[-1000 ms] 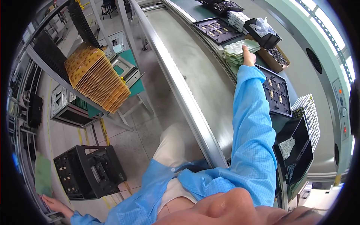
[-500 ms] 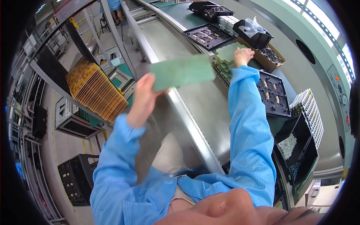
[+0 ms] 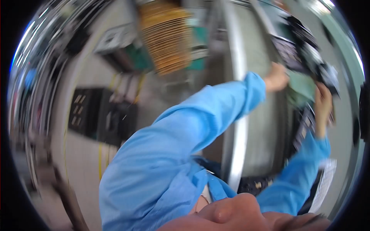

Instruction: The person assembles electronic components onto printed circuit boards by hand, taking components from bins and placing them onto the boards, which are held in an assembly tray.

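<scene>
Pale green boards (image 3: pixel 301 87) lie in a stack on the right side of the line, blurred by motion. At the left edge of the top board is my left hand (image 3: pixel 276 78), its fingers closed on that edge. Opposite it, my right hand (image 3: pixel 323 103) has its fingers bent over the board's right edge, with the thumb side partly hidden. Both hands are level with the stack, one on each side. How many boards the hands hold between them cannot be made out.
A black tray with small parts (image 3: pixel 288 53) lies beyond the green boards. The metal rail (image 3: pixel 239 65) runs along the line before me. To the left stand a rack of orange-brown boards (image 3: pixel 167 42) and, on the floor, a black crate (image 3: pixel 86 111).
My left hand has carried the green board rightward to the stack. My right hand now lies at the right edge of the boards. The whole view has swung round and blurred.
</scene>
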Demonstrator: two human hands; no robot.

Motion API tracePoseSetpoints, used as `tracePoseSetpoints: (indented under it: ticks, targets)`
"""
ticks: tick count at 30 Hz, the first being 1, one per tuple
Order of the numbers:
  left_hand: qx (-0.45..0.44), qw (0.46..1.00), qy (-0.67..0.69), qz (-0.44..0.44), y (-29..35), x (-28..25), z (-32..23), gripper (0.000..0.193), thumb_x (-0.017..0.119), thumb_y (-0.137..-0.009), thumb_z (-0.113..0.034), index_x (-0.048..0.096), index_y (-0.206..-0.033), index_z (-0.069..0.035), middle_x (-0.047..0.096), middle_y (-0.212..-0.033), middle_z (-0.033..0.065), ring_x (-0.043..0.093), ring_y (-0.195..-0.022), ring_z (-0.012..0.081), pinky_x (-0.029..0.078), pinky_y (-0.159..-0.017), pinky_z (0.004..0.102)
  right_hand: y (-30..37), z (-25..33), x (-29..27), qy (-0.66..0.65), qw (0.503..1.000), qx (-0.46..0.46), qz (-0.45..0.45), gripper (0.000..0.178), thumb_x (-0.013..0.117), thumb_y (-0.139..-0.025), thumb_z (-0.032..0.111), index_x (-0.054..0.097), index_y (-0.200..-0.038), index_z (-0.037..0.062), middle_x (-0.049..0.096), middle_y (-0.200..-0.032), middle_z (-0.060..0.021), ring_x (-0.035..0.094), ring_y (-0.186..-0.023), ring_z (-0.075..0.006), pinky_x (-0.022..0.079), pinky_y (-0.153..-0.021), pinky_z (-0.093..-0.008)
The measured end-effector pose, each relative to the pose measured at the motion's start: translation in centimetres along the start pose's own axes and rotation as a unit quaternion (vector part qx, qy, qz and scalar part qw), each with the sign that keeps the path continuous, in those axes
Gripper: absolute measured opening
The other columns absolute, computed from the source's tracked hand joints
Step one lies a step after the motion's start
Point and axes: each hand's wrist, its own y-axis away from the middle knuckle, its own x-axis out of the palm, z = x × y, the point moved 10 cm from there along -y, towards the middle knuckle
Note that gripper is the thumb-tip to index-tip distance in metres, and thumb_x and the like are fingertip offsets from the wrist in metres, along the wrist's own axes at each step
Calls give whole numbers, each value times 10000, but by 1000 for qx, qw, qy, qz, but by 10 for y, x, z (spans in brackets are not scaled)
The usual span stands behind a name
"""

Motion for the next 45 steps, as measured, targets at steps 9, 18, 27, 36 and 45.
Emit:
tracePoseSetpoints:
  ticks: [9, 18, 27, 36, 45]
  targets:
    - [11, 848, -498, -183, 312, -435, 8, 267, 670, -722, -55, 674, -989, -65, 617, -993, 148, 580, -951, 357, 479, -796, 441, 74, 252, 150, -169, 908, -95, 373, 147, 625, -916, 41, 664, -1038, -30, 683, -970, -142, 670, -928, -237, 522, -824, -326]
    - [-346, 510, -780, -109, 504, -681, 41, 698, 773, -750, -280, 487, -1355, -81, 480, -1349, 169, 411, -1295, 336, 330, -1054, 492, 139, 488, 357, -313, 770, -198, 520, 211, 691, -890, 145, 699, -1035, -7, 725, -916, -154, 709, -835, -230, 544, -739, -319]
    - [-255, 605, 46, -753, 757, -782, 105, 534, 591, -959, -443, 537, -1306, -41, 595, -1195, 112, 542, -1080, 209, 415, -947, 337, 187, 698, 623, -496, 628, 20, 599, 503, 585, -963, 445, 667, -1159, -11, 681, -1062, -60, 591, -943, -154, 457, -829, -279]
    - [-417, 553, -177, -699, 734, -778, 79, 546, 632, -946, -433, 584, -1217, 39, 633, -1144, 145, 578, -1054, 262, 449, -910, 353, 235, 825, 741, -403, 513, 148, 743, 721, 477, -882, 749, 642, -1212, 129, 680, -1081, 18, 578, -985, -118, 391, -921, -308]
    - [-533, 506, -317, -600, 683, -788, 52, 726, 687, -909, -421, 456, -1362, 96, 601, -1210, 191, 579, -1086, 223, 468, -926, 308, 215, 871, 709, -412, 479, 64, 773, 679, 562, -903, 654, 638, -1246, 74, 690, -1142, -4, 598, -1051, -109, 413, -939, -287]
